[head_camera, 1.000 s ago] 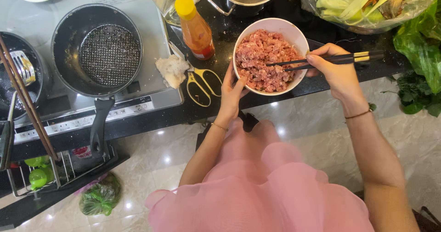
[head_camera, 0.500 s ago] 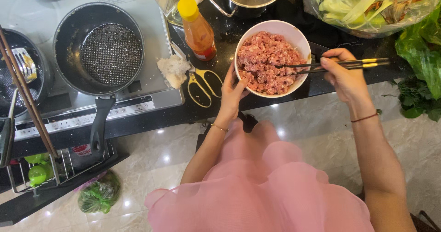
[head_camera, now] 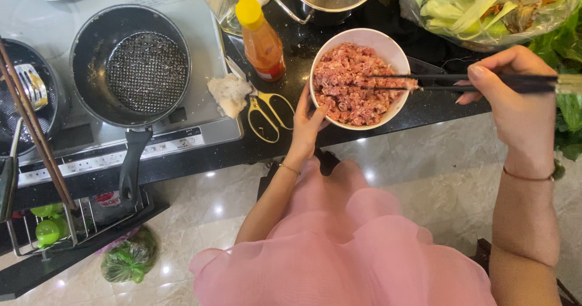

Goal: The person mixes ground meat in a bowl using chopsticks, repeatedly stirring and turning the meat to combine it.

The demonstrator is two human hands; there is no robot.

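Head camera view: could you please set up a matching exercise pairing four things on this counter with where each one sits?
Things:
1. white bowl of minced meat
2. chopsticks
3. yellow-handled scissors
4. black frying pan

Places:
A. on the cooktop at the left
B. flat on the dark counter, between the orange sauce bottle and the counter edge
C. steadied by the left hand
D. in the grip of the right hand, tips in the meat

Pairs: 1-C, 2-D, 3-B, 4-A
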